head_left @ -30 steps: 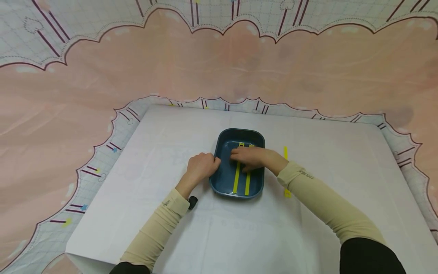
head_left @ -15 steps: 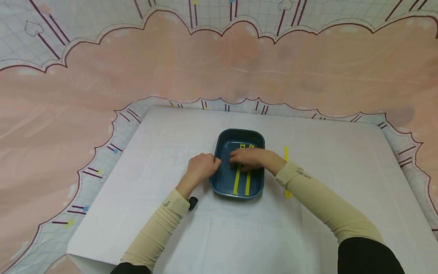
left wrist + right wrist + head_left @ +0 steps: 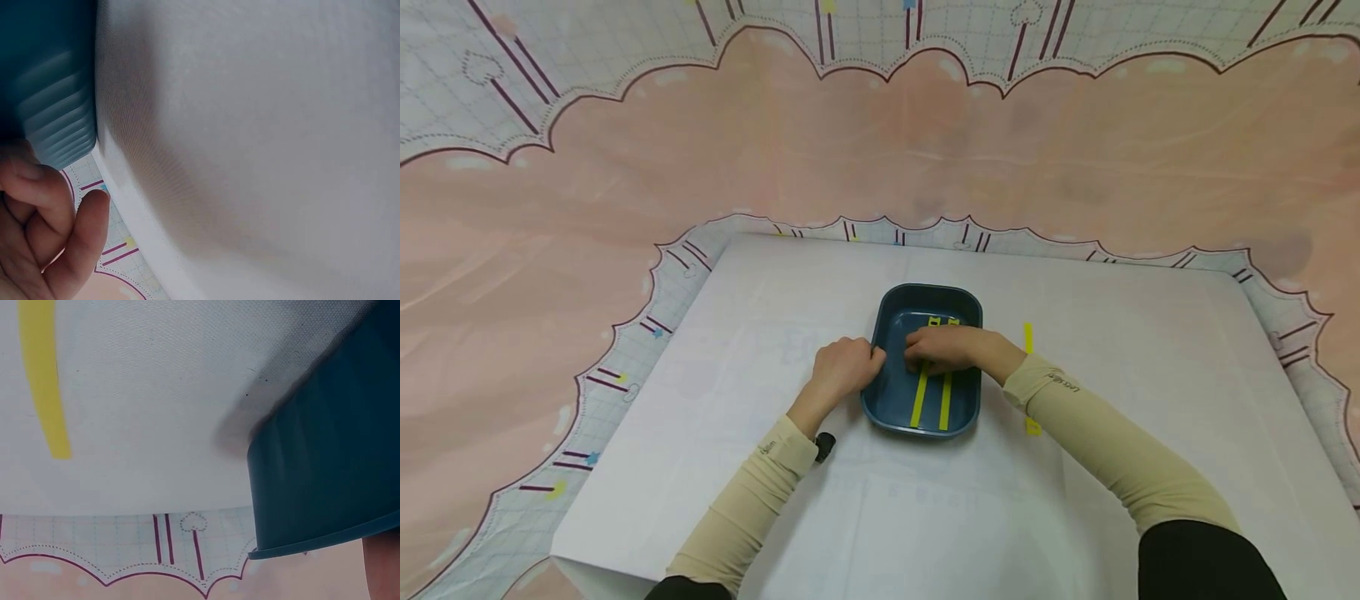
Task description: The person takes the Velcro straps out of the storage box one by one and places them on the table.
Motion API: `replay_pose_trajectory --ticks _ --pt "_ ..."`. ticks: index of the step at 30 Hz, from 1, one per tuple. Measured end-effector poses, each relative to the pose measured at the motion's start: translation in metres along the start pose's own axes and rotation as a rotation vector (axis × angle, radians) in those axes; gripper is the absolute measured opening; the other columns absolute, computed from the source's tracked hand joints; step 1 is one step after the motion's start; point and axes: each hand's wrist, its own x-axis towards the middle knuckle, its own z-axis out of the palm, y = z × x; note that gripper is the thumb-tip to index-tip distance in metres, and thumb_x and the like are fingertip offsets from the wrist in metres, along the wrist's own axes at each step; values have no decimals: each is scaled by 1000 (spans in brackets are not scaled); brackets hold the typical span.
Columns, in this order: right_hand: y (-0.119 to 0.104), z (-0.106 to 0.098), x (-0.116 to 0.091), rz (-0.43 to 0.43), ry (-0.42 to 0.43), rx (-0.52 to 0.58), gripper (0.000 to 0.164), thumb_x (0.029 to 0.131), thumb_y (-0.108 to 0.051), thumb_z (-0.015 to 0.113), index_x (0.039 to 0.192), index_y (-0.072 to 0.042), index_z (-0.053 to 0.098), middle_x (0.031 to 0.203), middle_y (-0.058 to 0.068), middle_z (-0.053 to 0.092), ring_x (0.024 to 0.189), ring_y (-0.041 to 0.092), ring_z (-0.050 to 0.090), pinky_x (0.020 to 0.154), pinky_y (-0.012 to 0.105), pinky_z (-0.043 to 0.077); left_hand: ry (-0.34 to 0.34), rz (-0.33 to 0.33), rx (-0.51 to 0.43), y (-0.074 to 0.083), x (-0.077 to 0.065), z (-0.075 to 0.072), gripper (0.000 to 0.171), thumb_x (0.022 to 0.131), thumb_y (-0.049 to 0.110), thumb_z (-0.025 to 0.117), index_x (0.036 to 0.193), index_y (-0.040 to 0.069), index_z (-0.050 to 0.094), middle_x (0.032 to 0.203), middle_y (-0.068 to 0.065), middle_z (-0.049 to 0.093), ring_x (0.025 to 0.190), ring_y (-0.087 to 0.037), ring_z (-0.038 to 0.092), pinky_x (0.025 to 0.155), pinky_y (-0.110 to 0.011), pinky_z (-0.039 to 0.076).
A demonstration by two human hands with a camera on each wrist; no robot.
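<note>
"Looking at that broad white, flat tabletop (image 3: 1150, 350), what could go wrong?"

"The blue-green, rounded-rectangular tray (image 3: 891, 396) standing on it could slide or tip if the left hand (image 3: 844, 365), curled and seemingly pinching its left rim, slackens."

"And inside?"

"The right hand (image 3: 951, 346) bends over the tray's floor; its fingertips are hidden, so I can't tell whether they pinch anything. A careless sweep could skew the two thin, flat yellow strips (image 3: 919, 400) lying lengthwise there, partly covered by it."

"Textures?"

"Finely woven covering on the table; ribbed, faintly glossy tray walls, probably plastic; smooth-looking strips. A third yellow strip (image 3: 1028, 337) lies outside, right of the tray."
</note>
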Motion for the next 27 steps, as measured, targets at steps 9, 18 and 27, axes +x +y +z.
replay_pose_trajectory --ticks 9,18,27 --pt "0 2 2 -28 24 -55 14 94 -14 64 106 -10 70 102 3 60 90 16 56 84 27 49 8 5 -2 0 -1 1 43 98 29 43 59 12 52 55 -1 45 49 -19 48 46 -30 35" --pt "-4 1 5 14 1 -79 16 98 -16 58 108 -9 68 102 3 61 91 17 55 84 29 49 5 2 3 -1 -1 0 43 97 29 43 59 12 51 55 -2 45 50 -19 48 46 -31 35" --pt "-6 0 6 78 -46 -135 16 98 -16 58 111 -10 65 107 3 61 97 18 55 87 32 49 -21 -9 -3 0 0 -1 44 98 30 43 59 12 52 56 -2 46 50 -19 48 46 -30 36"
